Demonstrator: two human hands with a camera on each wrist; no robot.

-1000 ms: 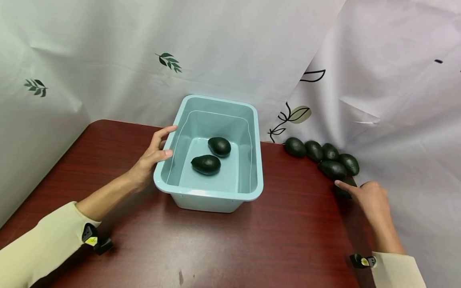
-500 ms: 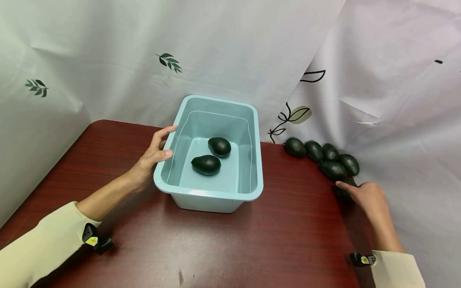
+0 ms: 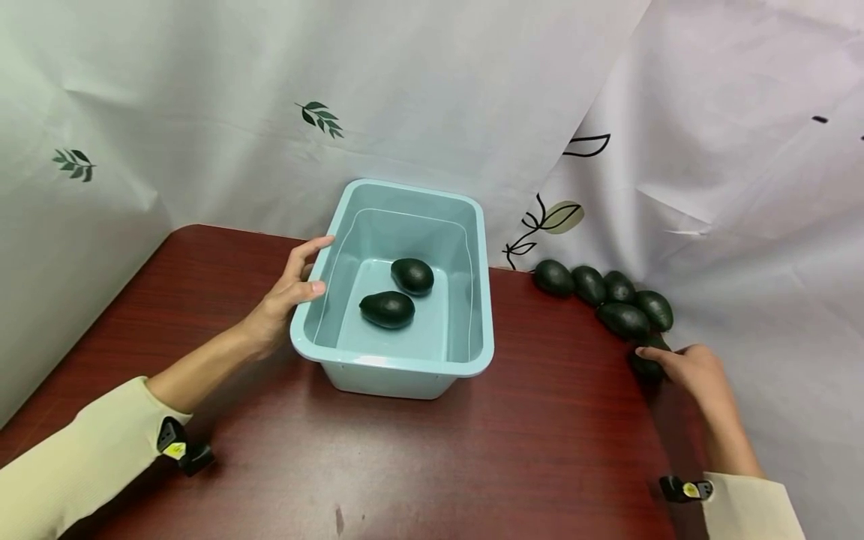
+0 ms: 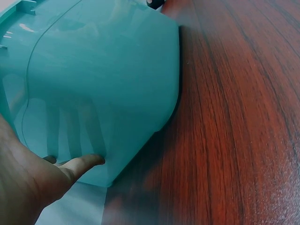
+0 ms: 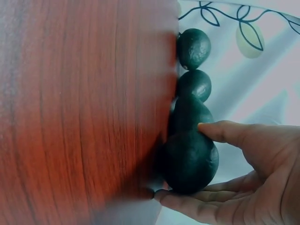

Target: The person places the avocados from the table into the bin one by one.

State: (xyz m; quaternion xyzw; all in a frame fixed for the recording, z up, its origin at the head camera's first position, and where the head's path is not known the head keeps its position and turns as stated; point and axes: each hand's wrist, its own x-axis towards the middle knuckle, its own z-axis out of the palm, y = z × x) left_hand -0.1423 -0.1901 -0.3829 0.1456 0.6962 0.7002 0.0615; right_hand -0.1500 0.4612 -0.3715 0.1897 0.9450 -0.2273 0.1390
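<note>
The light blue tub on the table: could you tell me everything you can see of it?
The light blue tub looks like smooth, shiny plastic. It is rectangular and open-topped, with rounded corners, a wide rim and walls narrowing toward the floor. It stands upright on the dark reddish table, with two dark green avocados lying on its floor. The person's left-hand grip holds its left side, at the rim and outer wall.
</note>
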